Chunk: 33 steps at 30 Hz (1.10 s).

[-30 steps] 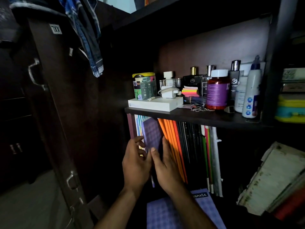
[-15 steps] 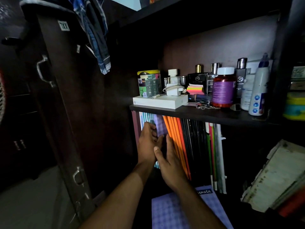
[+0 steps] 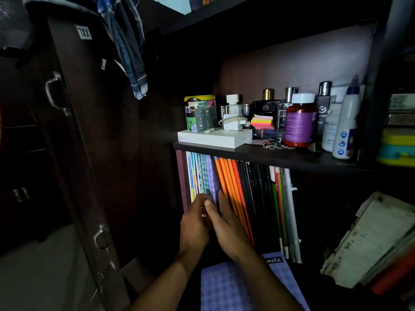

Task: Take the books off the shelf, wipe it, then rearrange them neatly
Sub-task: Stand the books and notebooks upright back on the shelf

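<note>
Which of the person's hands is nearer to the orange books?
The right hand: its straight fingers lie flat against the orange books. The left hand is farther off, at the teal and purple notebooks beside them, its own fingers blurred.

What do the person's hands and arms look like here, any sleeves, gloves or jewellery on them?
Both forearms are bare right up to the bottom edge of the picture, so no sleeves show. The left hand and the right hand wear no gloves. No watch or bracelet shows on either wrist. The light is dim and the left hand's fingers are blurred, so a ring cannot be ruled out.
</note>
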### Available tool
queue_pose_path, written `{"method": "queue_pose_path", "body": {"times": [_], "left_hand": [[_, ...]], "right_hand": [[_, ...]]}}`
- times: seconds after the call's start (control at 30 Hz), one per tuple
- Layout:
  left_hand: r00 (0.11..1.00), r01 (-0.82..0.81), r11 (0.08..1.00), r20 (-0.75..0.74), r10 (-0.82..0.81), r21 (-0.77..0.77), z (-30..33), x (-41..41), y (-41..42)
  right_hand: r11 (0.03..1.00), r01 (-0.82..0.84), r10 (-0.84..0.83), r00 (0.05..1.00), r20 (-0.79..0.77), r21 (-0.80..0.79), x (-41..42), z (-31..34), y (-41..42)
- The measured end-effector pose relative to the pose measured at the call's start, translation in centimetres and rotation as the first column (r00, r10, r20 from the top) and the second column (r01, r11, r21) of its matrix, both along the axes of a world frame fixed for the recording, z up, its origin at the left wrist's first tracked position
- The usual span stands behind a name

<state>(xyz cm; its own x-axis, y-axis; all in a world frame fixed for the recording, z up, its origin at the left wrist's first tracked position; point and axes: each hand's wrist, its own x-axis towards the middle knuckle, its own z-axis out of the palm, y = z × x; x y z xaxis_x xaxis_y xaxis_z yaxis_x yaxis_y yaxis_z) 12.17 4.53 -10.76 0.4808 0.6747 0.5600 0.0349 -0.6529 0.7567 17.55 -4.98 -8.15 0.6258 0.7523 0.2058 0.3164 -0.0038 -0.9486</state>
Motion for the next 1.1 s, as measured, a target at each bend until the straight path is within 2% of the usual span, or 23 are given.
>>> {"method": "queue_pose_path", "body": {"times": [0.13, 0.27, 0.37, 0.4, 0.47, 0.53, 0.6, 0.67, 0.7, 0.77, 0.83, 0.87, 0.93, 1.0, 1.1], "left_hand": [[0.999, -0.036, 0.999, -0.018, 0.036, -0.01, -0.2, 0.4, -0.1], [0.978, -0.118, 0.982, -0.155, 0.14, 0.146, -0.3, 1.5, 0.7], [0.971, -0.109, 0.985, -0.197, 0.133, 0.131, -0.3, 0.7, 0.6], [0.97, -0.066, 0.991, -0.226, 0.09, 0.114, -0.6, 0.1, 0.6], [0.946, 0.137, 0.99, -0.3, -0.125, 0.018, -1.5, -1.5, 0.2], [0.867, 0.351, 0.936, -0.376, -0.327, -0.007, -2.5, -4.2, -0.7], [0.763, 0.476, 0.878, -0.519, -0.386, 0.045, -3.0, -6.7, -1.9], [0.704, 0.497, 0.862, -0.63, -0.329, 0.104, -2.9, -7.9, -2.7], [0.693, 0.502, 0.861, -0.632, -0.347, 0.077, -2.6, -8.0, -2.9], [0.698, 0.518, 0.844, -0.503, -0.51, -0.136, -2.2, -8.0, -3.2], [0.706, 0.541, 0.782, -0.338, -0.622, -0.309, -2.1, -7.8, -3.1], [0.724, 0.545, 0.779, -0.295, -0.624, -0.31, -2.0, -7.8, -3.0], [0.745, 0.561, 0.761, -0.202, -0.636, -0.328, -2.1, -8.0, -2.7], [0.778, 0.546, 0.753, -0.111, -0.618, -0.367, -2.2, -8.2, -2.4], [0.807, 0.517, 0.772, -0.089, -0.583, -0.37, -2.1, -8.3, -2.1]], "right_hand": [[0.999, -0.028, 0.031, 0.997, -0.068, 0.044, 0.0, -0.3, 0.7], [0.999, -0.027, 0.029, 0.997, -0.073, 0.038, 0.4, -0.3, 1.4], [0.998, -0.046, 0.05, 0.995, -0.09, 0.043, 0.4, -0.6, 1.2], [0.999, -0.033, 0.036, 0.997, -0.075, 0.042, 0.5, -0.6, 1.0], [0.996, 0.072, -0.071, 0.997, -0.016, 0.045, 0.8, -0.4, 0.5], [0.974, 0.185, -0.184, 0.983, -0.012, 0.128, 1.1, -0.6, 0.4], [0.976, 0.194, -0.193, 0.981, -0.027, 0.095, 1.0, -0.5, 0.3], [0.989, 0.142, -0.141, 0.99, 0.023, -0.046, 0.7, -0.3, -0.3], [0.985, 0.112, -0.099, 0.99, 0.102, -0.13, 0.7, 0.0, -0.7], [0.944, 0.037, 0.065, 0.953, 0.295, -0.329, 0.6, 0.3, -1.4], [0.829, -0.009, 0.285, 0.867, 0.408, -0.559, 0.1, 1.2, -2.1], [0.763, -0.02, 0.372, 0.831, 0.414, -0.646, 0.0, 1.8, -2.4], [0.703, -0.017, 0.44, 0.796, 0.416, -0.711, -0.3, 2.9, -3.1], [0.731, 0.004, 0.403, 0.805, 0.436, -0.683, -0.3, 3.5, -3.6], [0.718, 0.047, 0.388, 0.801, 0.456, -0.694, -0.2, 3.9, -4.1]]}}
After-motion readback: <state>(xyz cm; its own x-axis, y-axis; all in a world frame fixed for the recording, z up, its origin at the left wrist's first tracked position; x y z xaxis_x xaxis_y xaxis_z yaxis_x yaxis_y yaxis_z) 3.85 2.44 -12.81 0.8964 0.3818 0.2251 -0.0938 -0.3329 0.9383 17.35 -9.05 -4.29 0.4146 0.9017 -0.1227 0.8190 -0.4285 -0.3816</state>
